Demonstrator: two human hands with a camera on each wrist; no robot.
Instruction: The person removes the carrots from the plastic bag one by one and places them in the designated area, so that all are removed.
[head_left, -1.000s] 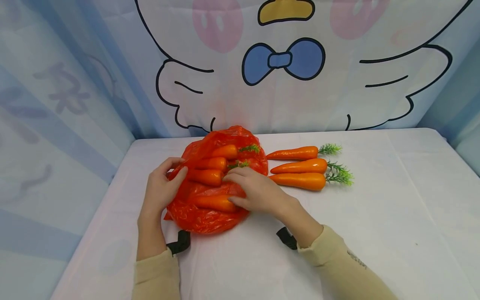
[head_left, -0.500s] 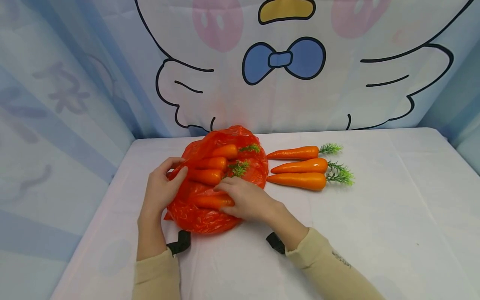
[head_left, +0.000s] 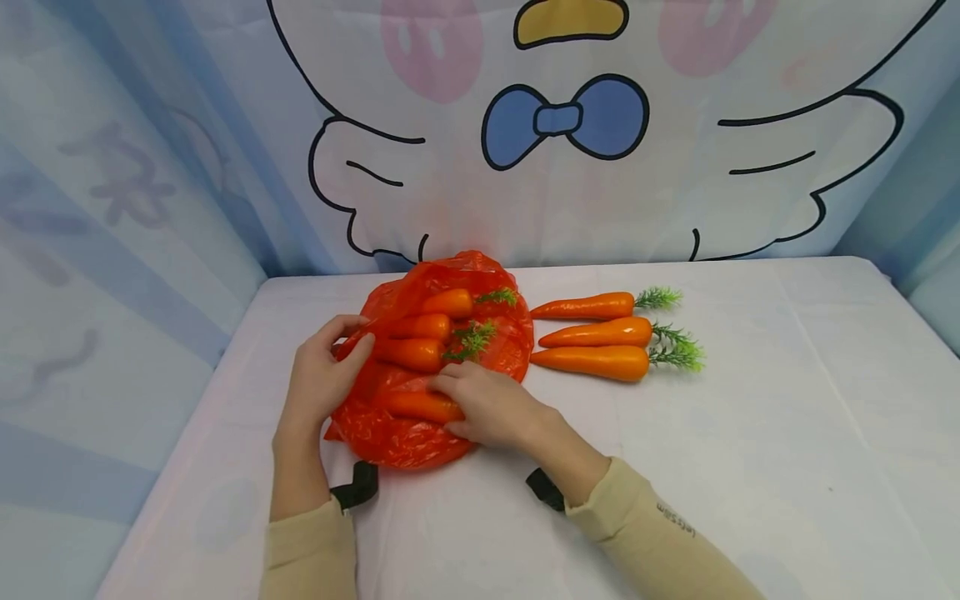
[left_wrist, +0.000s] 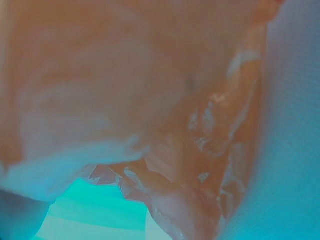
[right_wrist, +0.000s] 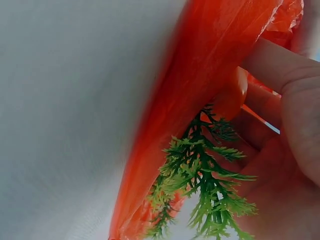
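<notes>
item under inspection: the nearest smooth orange carrot, lying in the mouth of the crumpled, translucent red plastic bag. its long axis runs roughly left to right, thick end toward the right hand. that hand is the nearer one: thumb on the near side, fingers on the far side, clamped about the thick end. the right wrist view shows feathery green plastic leaves beside the palm. the left hand, past the tapered end, is curled round the bag's left edge; firmness cannot be told. three similar orange carrots lie beyond, inside the bag. three loose orange carrots rest outside, right of it, leaves pointing right.
</notes>
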